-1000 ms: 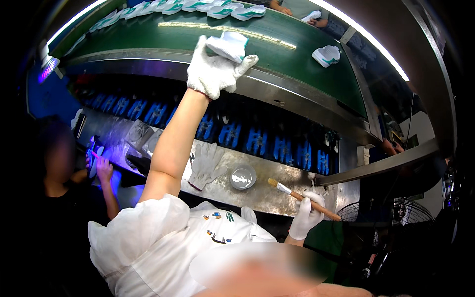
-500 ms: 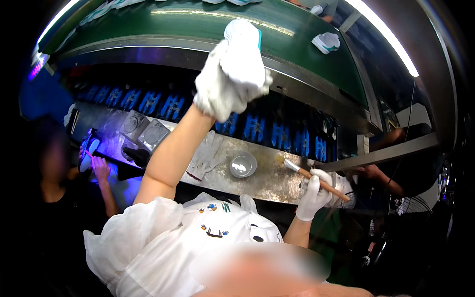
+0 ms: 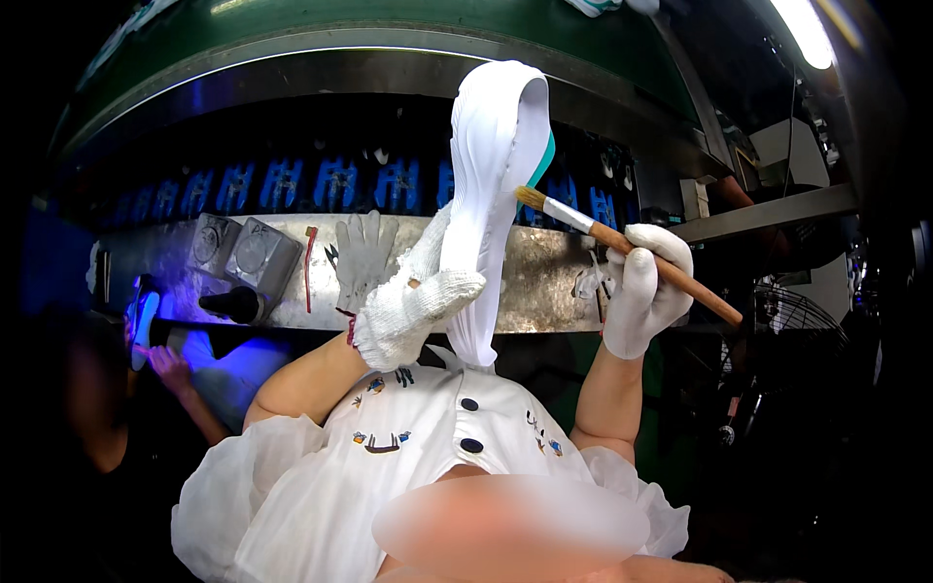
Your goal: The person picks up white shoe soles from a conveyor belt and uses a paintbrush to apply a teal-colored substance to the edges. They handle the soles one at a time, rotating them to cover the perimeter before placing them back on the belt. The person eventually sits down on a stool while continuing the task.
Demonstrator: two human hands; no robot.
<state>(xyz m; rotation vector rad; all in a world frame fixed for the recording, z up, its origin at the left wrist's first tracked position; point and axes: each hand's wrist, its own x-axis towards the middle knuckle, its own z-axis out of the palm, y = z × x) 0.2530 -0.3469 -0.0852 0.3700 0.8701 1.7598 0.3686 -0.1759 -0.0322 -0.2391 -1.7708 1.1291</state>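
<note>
A white shoe sole [image 3: 481,165] with a raised wavy side wall and a teal patch on its right edge stands upright in front of me. My left hand [image 3: 413,311], in a white knitted glove, is closed around its lower part. In a thinner white glove, my right hand [image 3: 649,291] grips the wooden handle of a flat paintbrush [image 3: 604,235]. The bristles lie at the right side of the sole's hollow and seem to touch it. The sole and left hand cover the middle of the metal bench.
On the metal bench [image 3: 539,296] lie a spare glove [image 3: 364,257], a red-handled brush [image 3: 310,272] and grey blocks [image 3: 260,257]. Blue clamp-like holders [image 3: 282,185] line its back. Beyond runs a green conveyor [image 3: 340,21]. A co-worker's hand [image 3: 170,367] is at the left, a wire-guarded fan [image 3: 792,321] at the right.
My left hand has drawn the sole from over the conveyor edge toward me and turned it. My right hand has raised the paintbrush to the sole. The grey bowl is now hidden.
</note>
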